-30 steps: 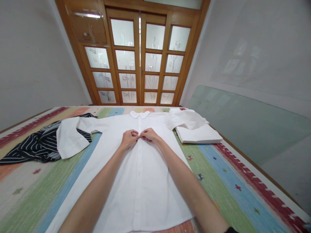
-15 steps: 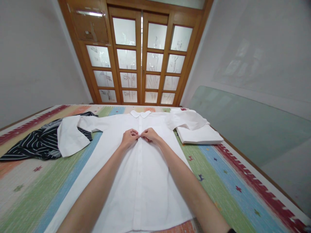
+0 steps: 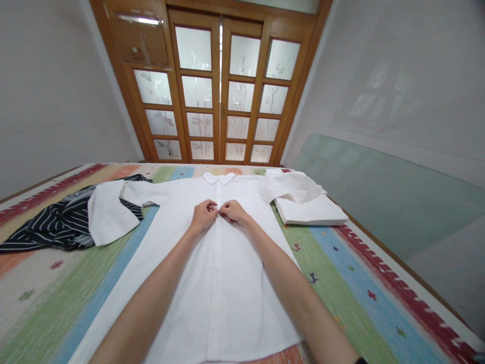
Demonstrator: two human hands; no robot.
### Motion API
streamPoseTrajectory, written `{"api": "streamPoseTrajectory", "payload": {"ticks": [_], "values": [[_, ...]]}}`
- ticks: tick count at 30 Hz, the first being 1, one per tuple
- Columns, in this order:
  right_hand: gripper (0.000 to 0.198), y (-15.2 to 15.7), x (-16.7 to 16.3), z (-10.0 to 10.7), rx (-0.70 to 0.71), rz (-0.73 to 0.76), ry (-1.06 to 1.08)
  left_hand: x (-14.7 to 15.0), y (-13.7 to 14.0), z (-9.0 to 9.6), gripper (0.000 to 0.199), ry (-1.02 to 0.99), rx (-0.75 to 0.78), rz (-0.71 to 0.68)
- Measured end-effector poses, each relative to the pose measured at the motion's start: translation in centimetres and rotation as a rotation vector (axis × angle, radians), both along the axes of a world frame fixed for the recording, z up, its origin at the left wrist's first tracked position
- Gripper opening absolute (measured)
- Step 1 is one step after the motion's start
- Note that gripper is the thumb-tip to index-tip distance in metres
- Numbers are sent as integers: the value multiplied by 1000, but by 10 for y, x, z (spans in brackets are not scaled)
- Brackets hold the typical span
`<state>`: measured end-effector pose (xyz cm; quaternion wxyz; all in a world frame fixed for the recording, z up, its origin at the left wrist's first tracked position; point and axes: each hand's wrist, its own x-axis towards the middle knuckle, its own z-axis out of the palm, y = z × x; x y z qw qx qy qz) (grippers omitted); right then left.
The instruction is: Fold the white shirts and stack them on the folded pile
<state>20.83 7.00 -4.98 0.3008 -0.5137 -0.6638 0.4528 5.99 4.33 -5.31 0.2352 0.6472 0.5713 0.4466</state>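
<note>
White fabric meets both sets of fingertips: the right hand (image 3: 234, 211) pinches at the button placket (image 3: 214, 308), while the left hand (image 3: 203, 216) curls loosely right beside it, thumb and forefinger curving towards the same spot. From where I stand, I can't tell whether the left one grips cloth or anything smaller.

For fingerwork this fine, I'd say one hand should steady the placket edge while the other makes the small moves, lifting the cloth as little as possible so that the front stays straight, wrists light so the forearms don't drag creases.

The white shirt (image 3: 242, 283) lies front up in the middle of the patterned cover (image 3: 333, 288), its long axis running near to far. Its collar (image 3: 219, 178) points to the far side, towards the wooden glazed doors (image 3: 217, 81), and its hem spreads at the near side. The left sleeve (image 3: 113, 215) bends over a black striped garment (image 3: 56, 227); the right one (image 3: 291, 186) rests bunched on folded white cloth (image 3: 310, 213).
</note>
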Motion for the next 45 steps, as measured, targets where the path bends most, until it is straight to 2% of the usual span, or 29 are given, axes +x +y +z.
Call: {"api": "streamPoseTrajectory", "payload": {"ticks": [9, 20, 29, 36, 40, 45], "values": [[7, 3, 2, -7, 241, 21, -113, -3, 1, 1, 17, 74, -30, 10], [6, 5, 6, -14, 312, 65, -102, -4, -1, 2, 14, 87, -72, 50], [6, 6, 7, -17, 374, 71, -116, -8, -1, -2, 15, 185, -26, 7], [17, 0, 6, -20, 661, -65, -333, -15, 5, -16, 16, 276, 130, -48], [24, -4, 6, -26, 814, 58, -502, -16, 7, -23, 21, 358, 220, -62], [43, -13, 13, -29, 799, 258, -696, -13, 3, -25, 26, 454, 214, -63]]}}
